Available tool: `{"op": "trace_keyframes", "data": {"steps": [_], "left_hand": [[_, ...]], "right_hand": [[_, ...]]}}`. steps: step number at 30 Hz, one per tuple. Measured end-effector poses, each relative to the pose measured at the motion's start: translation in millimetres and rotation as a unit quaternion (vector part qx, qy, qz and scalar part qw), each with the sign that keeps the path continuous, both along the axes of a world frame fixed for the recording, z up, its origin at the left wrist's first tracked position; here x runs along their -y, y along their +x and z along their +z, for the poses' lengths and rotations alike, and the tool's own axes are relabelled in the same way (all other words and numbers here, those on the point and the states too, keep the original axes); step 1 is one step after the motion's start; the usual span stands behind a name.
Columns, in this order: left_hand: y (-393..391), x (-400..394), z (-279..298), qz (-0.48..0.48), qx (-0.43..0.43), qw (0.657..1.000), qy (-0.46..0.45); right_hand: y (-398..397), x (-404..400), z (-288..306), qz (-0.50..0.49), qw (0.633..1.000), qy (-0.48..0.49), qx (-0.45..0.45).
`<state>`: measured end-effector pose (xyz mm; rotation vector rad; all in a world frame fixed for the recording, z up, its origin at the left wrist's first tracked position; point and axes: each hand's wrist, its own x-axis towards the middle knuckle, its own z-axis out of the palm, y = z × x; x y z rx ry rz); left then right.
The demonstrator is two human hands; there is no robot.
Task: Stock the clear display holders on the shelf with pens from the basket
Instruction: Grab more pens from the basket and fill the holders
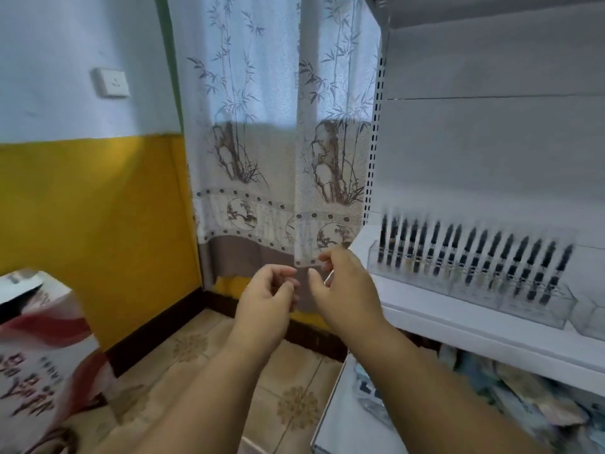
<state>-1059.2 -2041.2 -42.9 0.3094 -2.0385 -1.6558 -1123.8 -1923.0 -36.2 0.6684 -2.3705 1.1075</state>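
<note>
White metal shelving (425,319) is seen to the right of a bamboo-printed curtain (262,126). On it, a row of clear plastic display holders (471,286) is already filled with black-capped pens (471,253); an empty clear holder (589,317) is glimpsed at the right edge, so stocking is judged unfinished. A small clear, blurred item (307,262) seems to be pinched between the curled fingers of the left hand (268,293) and right hand (340,286); what it is cannot be told. No basket is shown.
</note>
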Motion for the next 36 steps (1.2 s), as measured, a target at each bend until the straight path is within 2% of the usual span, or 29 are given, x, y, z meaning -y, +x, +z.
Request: {"op": "trace_keyframes", "data": {"steps": [6, 10, 14, 18, 26, 32, 36], "left_hand": [[59, 45, -45, 0.106, 0.055, 0.992, -0.042], [84, 71, -95, 0.152, 0.104, 0.982, -0.033], [90, 100, -170, 0.18, 0.159, 0.971, 0.001], [83, 128, -261, 0.19, 0.234, 0.953, 0.029], [39, 164, -403, 0.123, 0.403, 0.906, 0.028], [-8, 187, -485, 0.068, 0.477, 0.876, 0.002], [-29, 195, -534, 0.006, 0.505, 0.863, -0.024]], "right_hand": [[28, 57, -57, 0.101, 0.994, 0.005, 0.035], [43, 90, -108, 0.156, 0.985, 0.018, 0.076], [41, 128, -177, 0.187, 0.972, 0.06, 0.126], [27, 162, -262, 0.171, 0.957, 0.113, 0.207], [-8, 187, -421, 0.17, 0.883, 0.272, 0.342], [-22, 199, -505, 0.14, 0.838, 0.293, 0.438], [-32, 198, -551, 0.071, 0.812, 0.314, 0.487]]}}
